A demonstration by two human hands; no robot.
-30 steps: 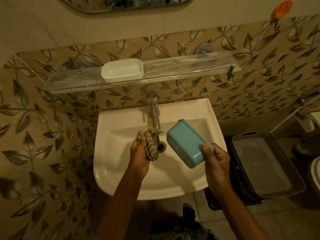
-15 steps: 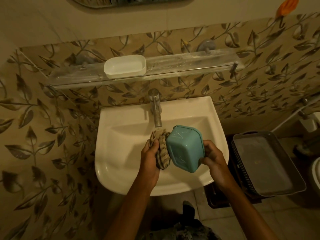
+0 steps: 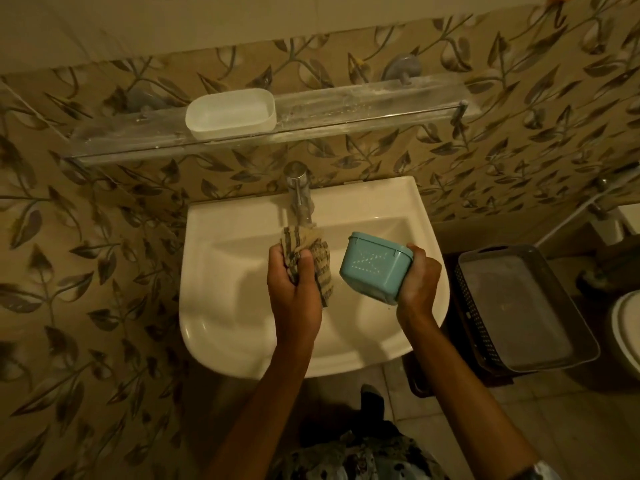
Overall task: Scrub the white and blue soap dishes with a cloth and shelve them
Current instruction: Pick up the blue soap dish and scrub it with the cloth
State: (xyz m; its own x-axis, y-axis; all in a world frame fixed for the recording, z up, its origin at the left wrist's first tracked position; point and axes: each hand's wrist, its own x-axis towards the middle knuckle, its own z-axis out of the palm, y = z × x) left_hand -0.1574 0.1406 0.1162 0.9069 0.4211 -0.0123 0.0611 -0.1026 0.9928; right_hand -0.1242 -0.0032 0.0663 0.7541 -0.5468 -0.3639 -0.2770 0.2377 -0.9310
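Note:
Over the white basin, my right hand grips the blue soap dish by its right side, its perforated underside turned toward me. My left hand is closed around a crumpled striped cloth, held just left of the blue dish with a small gap between them. The white soap dish sits upright on the glass shelf above the tap, toward the shelf's left half.
A chrome tap stands at the back of the basin, right behind the cloth. A dark perforated basket with a grey tray sits on the floor to the right. The edge of a toilet shows at far right.
The cloth was pressed against the blue dish half a second ago; now the hands have parted slightly and the dish has turned so its perforated underside faces me.

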